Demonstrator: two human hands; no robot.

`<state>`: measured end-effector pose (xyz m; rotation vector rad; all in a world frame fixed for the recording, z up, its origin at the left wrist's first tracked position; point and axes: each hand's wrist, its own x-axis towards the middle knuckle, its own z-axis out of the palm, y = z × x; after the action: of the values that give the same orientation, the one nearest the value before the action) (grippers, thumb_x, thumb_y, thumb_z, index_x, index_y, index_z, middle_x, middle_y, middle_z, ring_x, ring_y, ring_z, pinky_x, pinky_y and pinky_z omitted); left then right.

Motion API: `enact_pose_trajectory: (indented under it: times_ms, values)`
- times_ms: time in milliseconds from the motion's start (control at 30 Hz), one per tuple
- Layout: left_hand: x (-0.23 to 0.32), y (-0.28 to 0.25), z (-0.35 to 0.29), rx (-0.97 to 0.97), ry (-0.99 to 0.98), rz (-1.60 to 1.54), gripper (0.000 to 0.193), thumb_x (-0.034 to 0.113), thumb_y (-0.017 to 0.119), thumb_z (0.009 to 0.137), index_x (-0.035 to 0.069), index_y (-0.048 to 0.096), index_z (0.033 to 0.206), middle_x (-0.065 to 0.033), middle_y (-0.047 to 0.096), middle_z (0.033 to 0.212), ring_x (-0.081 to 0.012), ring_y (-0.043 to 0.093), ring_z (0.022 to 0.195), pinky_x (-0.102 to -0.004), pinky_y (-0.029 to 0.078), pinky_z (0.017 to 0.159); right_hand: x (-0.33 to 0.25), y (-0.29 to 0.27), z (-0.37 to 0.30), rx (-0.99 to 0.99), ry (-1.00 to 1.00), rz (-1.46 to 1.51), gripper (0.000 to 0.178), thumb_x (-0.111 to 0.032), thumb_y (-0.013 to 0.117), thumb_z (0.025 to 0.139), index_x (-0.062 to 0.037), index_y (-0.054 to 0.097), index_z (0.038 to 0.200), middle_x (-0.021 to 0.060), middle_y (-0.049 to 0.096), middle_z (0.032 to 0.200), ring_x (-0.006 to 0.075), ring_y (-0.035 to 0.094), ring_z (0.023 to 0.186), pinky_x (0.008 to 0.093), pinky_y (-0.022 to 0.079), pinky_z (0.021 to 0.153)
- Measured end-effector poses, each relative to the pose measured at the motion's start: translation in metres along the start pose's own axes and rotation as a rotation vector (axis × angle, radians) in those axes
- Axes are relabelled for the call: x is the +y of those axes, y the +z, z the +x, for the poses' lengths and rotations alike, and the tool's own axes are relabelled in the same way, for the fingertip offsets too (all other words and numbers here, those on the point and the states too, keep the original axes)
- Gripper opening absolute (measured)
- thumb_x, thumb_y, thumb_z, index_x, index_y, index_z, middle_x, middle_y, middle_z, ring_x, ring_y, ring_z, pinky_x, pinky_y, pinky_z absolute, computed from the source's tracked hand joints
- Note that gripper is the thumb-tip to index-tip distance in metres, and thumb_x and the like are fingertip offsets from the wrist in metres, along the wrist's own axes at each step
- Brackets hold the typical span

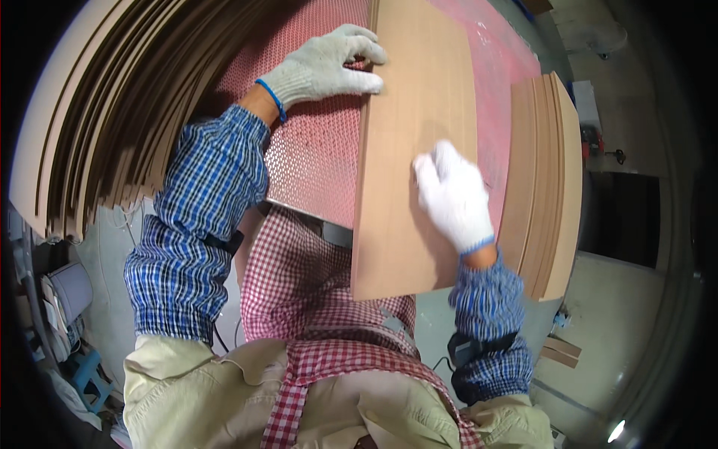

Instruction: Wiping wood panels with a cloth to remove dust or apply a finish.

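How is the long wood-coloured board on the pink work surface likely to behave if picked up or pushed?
The long wood-coloured board is probably stiff: its near end juts past the pink work surface with no obvious sag. Its flat shape makes rolling unlikely, but pushed farther over that edge, it might tip.

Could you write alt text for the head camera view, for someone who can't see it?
A person's gloved left hand touches the left edge of a long tan board, while the curled, gloved right hand is over its face. More boards are stacked on either side.
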<state>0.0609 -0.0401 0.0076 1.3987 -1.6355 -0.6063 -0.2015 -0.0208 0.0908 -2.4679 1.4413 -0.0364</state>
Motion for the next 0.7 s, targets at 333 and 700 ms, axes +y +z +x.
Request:
enact_pose_trajectory:
  times_ms: [333,700]
  values:
    - [-0.015,0.006,0.000,0.061,0.042,0.048,0.049,0.033,0.079,0.084,0.003,0.068,0.121,-0.0110,0.054,0.140,-0.0221,0.058,0.118,-0.0330,0.049,0.103,-0.015,0.013,-0.181,-0.124,0.156,0.104,0.022,-0.031,0.058,0.101,-0.0090,0.059,0.097,0.0190,0.064,0.068,0.0395,0.067,0.063,0.0466,0.053,0.058]
    - [-0.003,-0.006,0.001,-0.031,0.002,-0.034,0.052,0.035,0.078,0.083,0.006,0.066,0.125,-0.0141,0.055,0.140,-0.0257,0.060,0.118,-0.0346,0.050,0.101,-0.040,0.015,-0.168,-0.200,0.281,0.207,0.023,-0.031,0.058,0.100,-0.0074,0.060,0.099,0.0211,0.068,0.077,0.0417,0.069,0.073,0.0490,0.054,0.065]
